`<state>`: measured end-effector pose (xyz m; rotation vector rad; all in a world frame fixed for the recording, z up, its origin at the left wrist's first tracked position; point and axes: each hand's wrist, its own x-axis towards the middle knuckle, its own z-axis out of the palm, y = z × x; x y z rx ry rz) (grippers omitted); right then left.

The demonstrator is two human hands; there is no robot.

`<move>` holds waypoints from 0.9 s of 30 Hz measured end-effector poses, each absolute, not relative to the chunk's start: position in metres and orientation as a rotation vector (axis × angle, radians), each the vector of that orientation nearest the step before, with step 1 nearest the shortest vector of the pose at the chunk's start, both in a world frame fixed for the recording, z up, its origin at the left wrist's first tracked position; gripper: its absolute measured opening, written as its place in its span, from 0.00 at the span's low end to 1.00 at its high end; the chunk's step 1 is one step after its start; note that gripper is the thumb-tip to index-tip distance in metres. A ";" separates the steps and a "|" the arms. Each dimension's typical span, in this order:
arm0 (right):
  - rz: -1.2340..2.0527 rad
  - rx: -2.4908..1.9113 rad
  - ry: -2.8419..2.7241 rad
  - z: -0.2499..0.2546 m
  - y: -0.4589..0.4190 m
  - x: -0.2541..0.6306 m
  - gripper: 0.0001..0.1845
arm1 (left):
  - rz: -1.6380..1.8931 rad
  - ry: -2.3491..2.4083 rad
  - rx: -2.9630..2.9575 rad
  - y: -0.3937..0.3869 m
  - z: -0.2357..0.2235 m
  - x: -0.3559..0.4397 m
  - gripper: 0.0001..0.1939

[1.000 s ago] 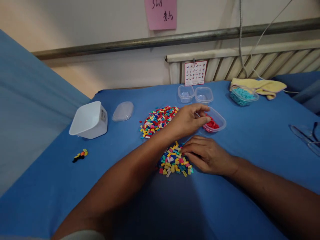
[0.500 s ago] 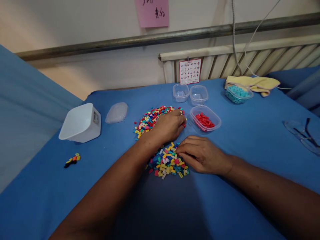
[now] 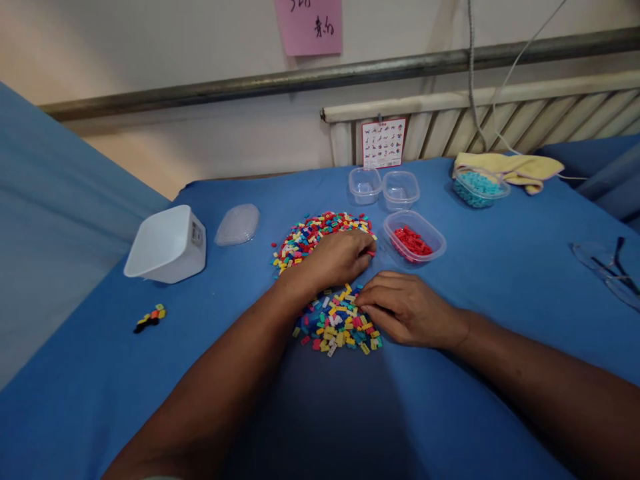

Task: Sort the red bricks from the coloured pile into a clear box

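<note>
Two heaps of small toy bricks lie before me, a far mixed-colour heap [image 3: 320,230] and a near heap [image 3: 337,327] with many yellow ones. Over the right side of the far heap, my left hand [image 3: 343,259] is closed, and a red brick [image 3: 371,253] shows at its fingertips. My right hand [image 3: 407,308] rests at the right edge of the near heap with curled fingers; what they pinch, if anything, is hidden. Just beyond both hands stands a clear plastic tub [image 3: 439,248] with red bricks [image 3: 411,241] in it.
Two clear tubs [image 3: 365,187] stand at the back. A tub of turquoise bricks [image 3: 480,189] touches a yellow cloth [image 3: 530,167]. At left are a white bin [image 3: 175,260], clear lids [image 3: 239,225] and a few joined bricks [image 3: 150,318]. Glasses [image 3: 607,267] lie far right.
The whole view has shifted slightly. My left hand has turned a little at the far heap, its fingers drawn in around the red brick. The right hand stays by the near heap.
</note>
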<state>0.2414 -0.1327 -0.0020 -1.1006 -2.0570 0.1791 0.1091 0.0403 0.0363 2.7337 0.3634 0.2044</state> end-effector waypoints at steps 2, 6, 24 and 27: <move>0.180 -1.102 -2.046 -0.003 -0.132 0.241 0.07 | 0.314 0.397 2.564 0.043 0.038 0.109 0.08; 0.194 -1.090 -2.038 -0.005 -0.131 0.241 0.07 | 0.490 0.404 2.324 0.039 0.049 0.128 0.07; 0.113 -1.349 -1.841 -0.011 -0.129 0.246 0.08 | 0.250 -0.160 2.511 -0.066 0.083 0.023 0.17; 0.081 -1.396 -1.897 -0.017 -0.128 0.249 0.09 | 0.112 -0.479 2.591 -0.112 0.061 0.025 0.18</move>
